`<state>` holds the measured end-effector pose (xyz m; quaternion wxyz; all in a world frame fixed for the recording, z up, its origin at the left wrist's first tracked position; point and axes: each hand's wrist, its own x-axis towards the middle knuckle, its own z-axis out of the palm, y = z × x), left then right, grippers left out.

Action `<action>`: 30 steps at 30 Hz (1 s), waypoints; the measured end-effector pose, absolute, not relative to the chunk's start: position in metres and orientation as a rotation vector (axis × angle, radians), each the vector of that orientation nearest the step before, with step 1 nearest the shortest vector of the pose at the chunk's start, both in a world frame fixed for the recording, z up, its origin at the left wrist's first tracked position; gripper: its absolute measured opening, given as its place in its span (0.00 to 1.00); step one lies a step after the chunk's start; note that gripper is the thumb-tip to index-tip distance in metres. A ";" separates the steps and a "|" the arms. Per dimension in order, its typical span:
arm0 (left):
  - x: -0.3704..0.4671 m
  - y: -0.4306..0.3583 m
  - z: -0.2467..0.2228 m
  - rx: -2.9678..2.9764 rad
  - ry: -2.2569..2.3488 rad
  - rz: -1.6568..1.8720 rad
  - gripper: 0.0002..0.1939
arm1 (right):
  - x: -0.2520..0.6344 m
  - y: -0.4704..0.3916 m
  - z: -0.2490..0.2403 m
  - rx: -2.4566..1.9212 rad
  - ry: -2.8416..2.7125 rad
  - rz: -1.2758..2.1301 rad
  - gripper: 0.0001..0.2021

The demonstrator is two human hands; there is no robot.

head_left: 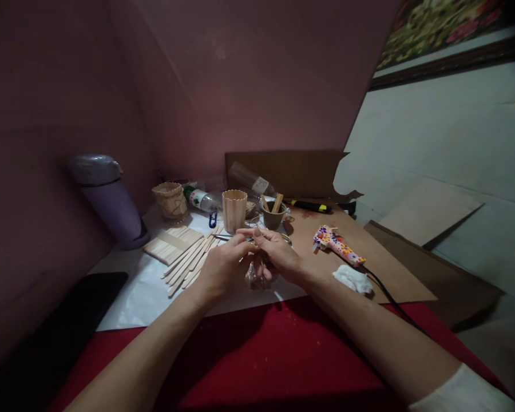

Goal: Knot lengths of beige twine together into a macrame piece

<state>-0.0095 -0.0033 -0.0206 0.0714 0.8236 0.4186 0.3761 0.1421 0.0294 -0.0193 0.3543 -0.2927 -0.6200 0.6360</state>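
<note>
My left hand (226, 264) and my right hand (278, 252) meet near the middle of the table, fingertips pressed together. What they pinch is too small to make out. Just below the fingers lies a clear, crumpled-looking plastic piece (255, 277). Scissors (221, 236) lie partly hidden behind the hands. To the left of my left hand, loose wooden sticks (189, 263) fan out beside a banded bundle of sticks (171, 243). A cup covered in wooden sticks (234, 210) stands behind the hands, next to a small pot (273, 217) holding short wooden pieces.
A floral glue gun (338, 246) and white crumpled tissue (352, 279) lie on cardboard at right, with a black cord. Behind are a utility knife (311, 206), plastic bottles (201, 198) and a wrapped cup (170, 201). A purple tumbler (111, 209) stands left.
</note>
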 end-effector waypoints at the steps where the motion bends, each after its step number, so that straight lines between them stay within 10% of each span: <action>1: -0.010 -0.004 -0.020 2.498 1.291 1.089 0.09 | 0.142 0.030 -0.021 -0.752 -1.616 1.648 0.27; 20: -0.023 -0.004 0.014 0.967 0.649 1.365 0.10 | 0.144 0.035 -0.014 -0.690 -1.300 1.729 0.18; 30: -0.031 0.008 0.004 1.404 1.722 1.885 0.15 | 0.145 0.037 -0.013 -0.760 -1.335 1.792 0.20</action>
